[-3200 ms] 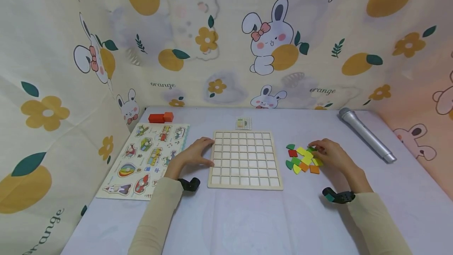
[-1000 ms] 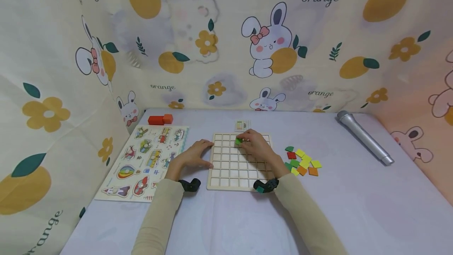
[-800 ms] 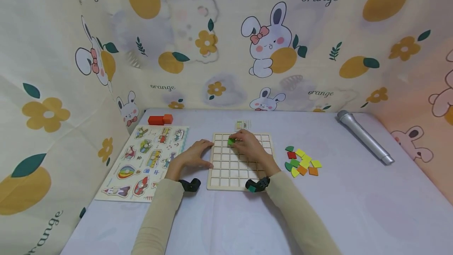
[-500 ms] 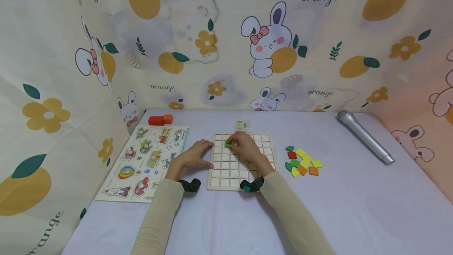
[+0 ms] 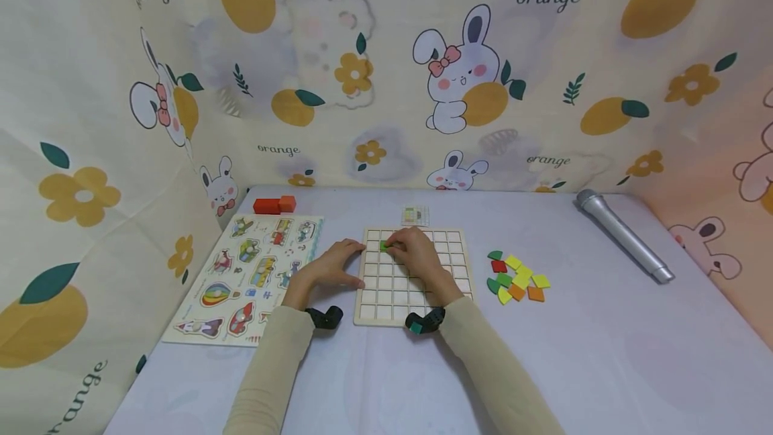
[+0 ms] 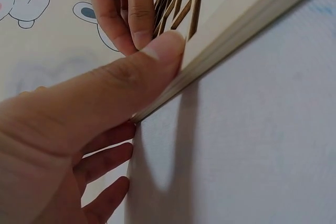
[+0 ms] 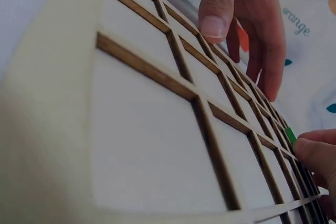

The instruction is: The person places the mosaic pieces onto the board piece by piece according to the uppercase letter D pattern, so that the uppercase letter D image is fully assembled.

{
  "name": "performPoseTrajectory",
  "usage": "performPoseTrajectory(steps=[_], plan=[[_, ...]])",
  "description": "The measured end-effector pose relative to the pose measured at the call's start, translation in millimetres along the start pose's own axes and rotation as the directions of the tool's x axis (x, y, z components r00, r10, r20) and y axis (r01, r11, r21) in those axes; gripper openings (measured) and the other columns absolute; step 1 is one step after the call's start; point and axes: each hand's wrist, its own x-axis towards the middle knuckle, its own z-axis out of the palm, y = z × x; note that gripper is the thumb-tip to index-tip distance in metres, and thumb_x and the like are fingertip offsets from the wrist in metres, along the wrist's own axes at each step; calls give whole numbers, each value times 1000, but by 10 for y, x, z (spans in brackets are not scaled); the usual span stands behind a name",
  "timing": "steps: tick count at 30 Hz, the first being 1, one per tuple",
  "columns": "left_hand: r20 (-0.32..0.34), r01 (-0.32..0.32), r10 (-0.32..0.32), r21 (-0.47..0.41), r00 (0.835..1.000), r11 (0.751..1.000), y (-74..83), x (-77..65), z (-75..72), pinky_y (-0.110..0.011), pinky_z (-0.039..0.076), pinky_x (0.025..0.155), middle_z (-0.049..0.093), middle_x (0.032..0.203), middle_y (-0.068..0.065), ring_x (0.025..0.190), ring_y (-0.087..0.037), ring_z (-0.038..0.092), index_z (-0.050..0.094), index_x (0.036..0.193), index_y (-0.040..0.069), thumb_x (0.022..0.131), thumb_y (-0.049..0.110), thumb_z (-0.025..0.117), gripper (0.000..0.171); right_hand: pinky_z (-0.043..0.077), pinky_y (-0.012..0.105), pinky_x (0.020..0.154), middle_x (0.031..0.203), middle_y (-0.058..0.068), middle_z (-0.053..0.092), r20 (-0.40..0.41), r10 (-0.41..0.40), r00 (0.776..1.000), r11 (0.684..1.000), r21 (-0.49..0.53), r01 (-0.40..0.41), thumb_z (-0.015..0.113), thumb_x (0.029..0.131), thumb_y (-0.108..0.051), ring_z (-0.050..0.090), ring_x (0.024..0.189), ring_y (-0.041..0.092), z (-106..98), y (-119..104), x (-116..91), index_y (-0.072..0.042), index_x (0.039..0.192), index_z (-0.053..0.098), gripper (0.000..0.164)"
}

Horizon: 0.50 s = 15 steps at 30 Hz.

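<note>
A light wooden grid board (image 5: 360, 307) with square cells lies mid-table. My left hand (image 5: 329, 266) rests at its left side, thumb and fingers spread and touching the edge. In the left wrist view the thumb (image 6: 121, 77) presses on the board's rim. Over the upper left cells, my right hand (image 5: 419, 257) pinches a small green tile (image 5: 384, 246) between thumb and fingers. The right wrist view catches the green tile (image 7: 291, 135) at the grid's far side, its lower part hidden. To the board's right lie loose tiles, among them a red tile (image 5: 498, 266) and an orange tile (image 5: 535, 294).
A small printed card (image 5: 415, 215) lies behind the grid board. On the left is a picture puzzle board (image 5: 241, 274), with a red block (image 5: 267, 206) and an orange-red block (image 5: 287, 203) behind it. A silver microphone (image 5: 625, 237) lies at the right.
My right hand took a green tile from the loose tiles and carried it left over the grid, then down to the upper left cells. The left hand stayed at the board's edge.
</note>
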Motion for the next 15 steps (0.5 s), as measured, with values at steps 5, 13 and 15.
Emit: performPoseTrajectory(steps=[5,13,15], plan=[[-4,-2,2,0,1000,1000,-2,-4,5,-45,24,113,37,142,-17,134,-32,30,39,139,2,73,30,79,82,48,39,86,100,3,66,-37,15,999,1000,-8,-15,71,82,-16,56,97,23,21,-9,-4,-15,87,74,6],[0,15,-15,1,1000,1000,12,-9,4,-44,25,113,37,143,-16,134,-32,30,39,139,2,74,30,79,82,49,40,85,100,6,63,-34,83,996,997,2,-83,71,83,-14,55,98,25,30,-45,-12,-13,86,75,5],[2,24,-24,-1,1000,1000,15,-9,8,-44,25,113,37,143,-15,135,-31,30,39,139,2,74,30,79,82,49,40,84,100,6,62,-24,95,995,995,16,-94,70,84,-14,55,98,25,22,-57,-19,-13,87,74,6]])
